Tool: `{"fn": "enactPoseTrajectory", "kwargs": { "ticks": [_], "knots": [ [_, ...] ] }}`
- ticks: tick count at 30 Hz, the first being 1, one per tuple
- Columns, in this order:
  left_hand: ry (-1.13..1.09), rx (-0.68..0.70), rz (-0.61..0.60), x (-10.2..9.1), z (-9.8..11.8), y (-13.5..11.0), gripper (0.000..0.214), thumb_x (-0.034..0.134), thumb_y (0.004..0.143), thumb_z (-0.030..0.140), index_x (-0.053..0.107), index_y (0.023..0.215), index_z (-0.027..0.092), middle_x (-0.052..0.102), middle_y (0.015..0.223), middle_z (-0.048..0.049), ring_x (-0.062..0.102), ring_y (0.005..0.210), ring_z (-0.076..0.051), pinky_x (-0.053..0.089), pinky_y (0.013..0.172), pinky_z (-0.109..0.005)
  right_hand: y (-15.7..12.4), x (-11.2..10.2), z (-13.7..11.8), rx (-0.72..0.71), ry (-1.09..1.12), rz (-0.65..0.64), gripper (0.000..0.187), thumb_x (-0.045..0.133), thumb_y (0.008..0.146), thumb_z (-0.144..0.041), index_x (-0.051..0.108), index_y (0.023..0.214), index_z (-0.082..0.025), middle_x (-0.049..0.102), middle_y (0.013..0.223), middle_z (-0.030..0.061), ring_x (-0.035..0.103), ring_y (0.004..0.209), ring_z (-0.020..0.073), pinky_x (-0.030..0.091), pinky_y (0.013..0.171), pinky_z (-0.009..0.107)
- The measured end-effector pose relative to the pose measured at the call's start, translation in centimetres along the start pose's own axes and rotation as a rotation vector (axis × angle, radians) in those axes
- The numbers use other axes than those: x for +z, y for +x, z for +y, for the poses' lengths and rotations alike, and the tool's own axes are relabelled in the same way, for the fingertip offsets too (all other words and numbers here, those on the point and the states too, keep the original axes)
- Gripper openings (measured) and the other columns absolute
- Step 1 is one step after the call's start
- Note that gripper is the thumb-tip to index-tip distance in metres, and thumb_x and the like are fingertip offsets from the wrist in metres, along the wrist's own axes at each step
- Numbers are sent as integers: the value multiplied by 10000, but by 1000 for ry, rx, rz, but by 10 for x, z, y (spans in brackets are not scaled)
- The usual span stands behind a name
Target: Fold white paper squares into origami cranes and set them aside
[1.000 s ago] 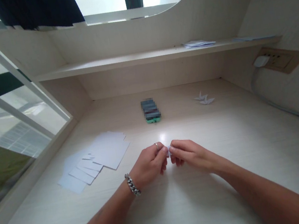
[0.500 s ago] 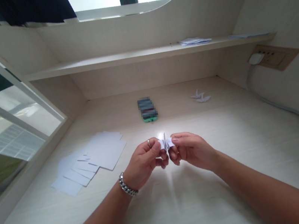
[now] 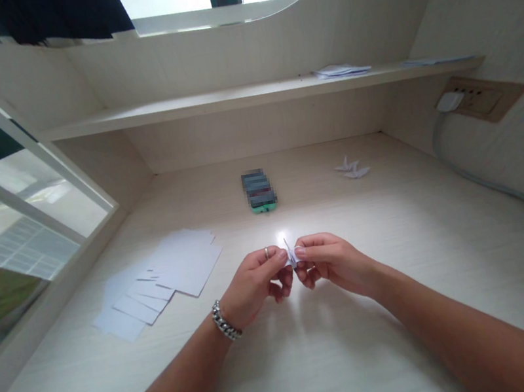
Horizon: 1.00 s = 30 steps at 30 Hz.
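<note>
Between my two hands is a small folded white paper crane (image 3: 291, 258), with a thin point sticking up from its middle. My left hand (image 3: 260, 279), with a ring and a chain bracelet, pinches its left side between thumb and fingers. On the other side, my right hand (image 3: 329, 259) pinches the right wing the same way. Fingertips cover much of the paper. Farther back on the right of the desk lie small folded paper cranes (image 3: 353, 169) close together.
Loose white paper sheets (image 3: 186, 264) overlap on the desk's left side. A phone-like object (image 3: 259, 191), blurred out, lies behind my hands. Folded papers (image 3: 341, 71) rest on the shelf (image 3: 208, 106). At right, a cable (image 3: 483, 184) hangs from a wall socket (image 3: 488, 97).
My hands have drawn slightly closer over the folded paper, and less of its wings shows. Its upright point now leans a little left. Everything else stays put.
</note>
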<state>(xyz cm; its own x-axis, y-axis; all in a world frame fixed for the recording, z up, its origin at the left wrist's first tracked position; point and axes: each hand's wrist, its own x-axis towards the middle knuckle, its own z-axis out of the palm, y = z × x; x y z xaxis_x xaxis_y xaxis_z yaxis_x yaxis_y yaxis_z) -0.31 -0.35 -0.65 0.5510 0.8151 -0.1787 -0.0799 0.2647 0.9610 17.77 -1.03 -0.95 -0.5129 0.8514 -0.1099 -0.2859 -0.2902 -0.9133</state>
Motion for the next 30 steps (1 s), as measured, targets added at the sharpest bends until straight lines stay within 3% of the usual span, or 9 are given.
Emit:
{"fn": "enactPoseTrajectory", "kwargs": {
  "ticks": [9, 30],
  "knots": [
    [-280, 125, 0, 14, 3, -5, 304, 634, 853, 371, 532, 696, 131, 572, 662, -15, 525, 545, -82, 382, 504, -204, 1, 2, 3, -57, 279, -69, 206, 659, 837, -300, 587, 744, -131, 620, 653, 16, 594, 549, 102, 436, 533, 212],
    [-402, 133, -31, 17, -2, -6, 338, 633, 841, 430, 524, 686, 150, 617, 722, -54, 580, 625, -140, 392, 567, -250, 0, 5, 3, -88, 342, -102, 259, 707, 795, -342, 583, 698, -137, 628, 625, 23, 580, 533, 109, 423, 517, 220]
  ]
}}
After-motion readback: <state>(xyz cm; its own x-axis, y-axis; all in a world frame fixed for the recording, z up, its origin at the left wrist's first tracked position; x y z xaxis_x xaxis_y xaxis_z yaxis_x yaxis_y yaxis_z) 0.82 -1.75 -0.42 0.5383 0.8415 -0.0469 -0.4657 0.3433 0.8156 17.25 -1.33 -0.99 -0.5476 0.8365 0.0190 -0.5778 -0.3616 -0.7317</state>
